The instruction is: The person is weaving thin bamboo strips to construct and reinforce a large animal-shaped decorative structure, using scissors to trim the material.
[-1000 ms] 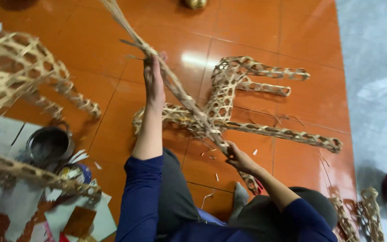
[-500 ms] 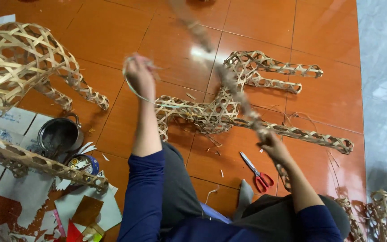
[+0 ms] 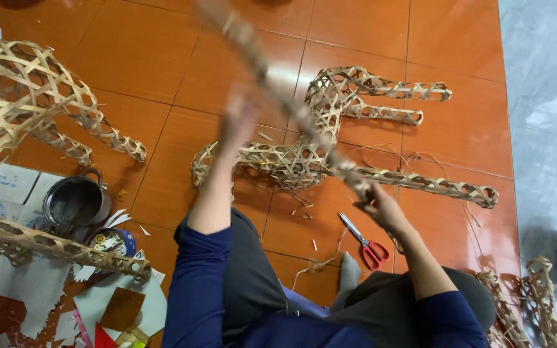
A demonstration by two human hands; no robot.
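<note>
Head view: right hand [image 3: 381,209] clenched on the low end of a woven strip [image 3: 291,106] slanting up past the blurred left hand [image 3: 236,119]; its grip unclear. Strip looks light, springy, brittle-edged; hold near ends. Scissors [image 3: 363,241] just below right hand; frame [image 3: 330,138] beyond.

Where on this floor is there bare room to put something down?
The orange tiles along the top, beyond the woven animal frame lying on the floor, are bare, as is the grey floor strip on the right. Lower left is crowded: metal pot, paper scraps, a woven strip. Red-handled scissors lie below the right hand.
</note>
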